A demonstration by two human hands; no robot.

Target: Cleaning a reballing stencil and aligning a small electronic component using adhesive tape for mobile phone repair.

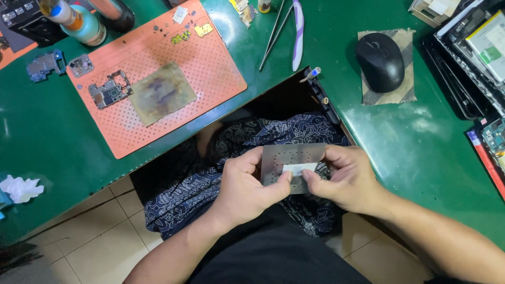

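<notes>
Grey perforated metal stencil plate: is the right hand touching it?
Touching. The head view shows the right hand gripping the grey perforated metal stencil plate at its right edge.

Camera: one view only, worn on the person's head.
Facing: steeply downward, over the lap and the near edge of the green table [421, 142].
Nearness: close; the hands sit just below frame centre, forearms entering from 5 and 7 o'clock.
Reach: the orange mat [210, 63] lies toward 11 o'clock, the black mouse [380, 60] toward 1 o'clock, tiled floor [105, 231] at 8 o'clock.
Shared ground: no second view (so no overlap to report).
Tilt: table edges run slightly askew to the frame.
</notes>
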